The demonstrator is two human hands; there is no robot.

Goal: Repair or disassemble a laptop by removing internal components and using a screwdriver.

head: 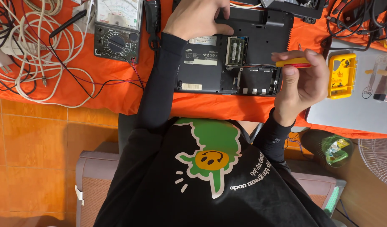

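Fingers: the left hand (199, 17) lies flat with fingers spread loosely on the black laptop (227, 54), gripping nothing; the right hand (298, 84) is curled tight around a screwdriver (292, 63) with a yellow and red handle.
Surface: an orange cloth (118, 84) covers the table, its edge hanging over an orange tiled floor (34, 147).
Far left: a tangle of white cables (38, 46) sprawls over the cloth.
Left of centre: an analogue multimeter (117, 29) lies face up, with thin red and black leads running from it.
Centre: the laptop lies bottom side up with a cover off, 1 memory module (236, 50) showing in the open bay.
Left arm: black sleeve, stretched straight forward from the shoulder, palm pressing on the laptop's far edge.
Right arm: bent at the elbow, wrist cocked, hand raised just beside the laptop's right edge.
Screwdriver: held level, its thin shaft pointing left over the open bay.
Right: a small yellow case (341, 75) sits on a closed silver laptop (353, 109).
Far right, floor: a white fan grille (380, 157) stands near a round bin holding a green wrapper.
Person: seated, black shirt with a green and yellow print.
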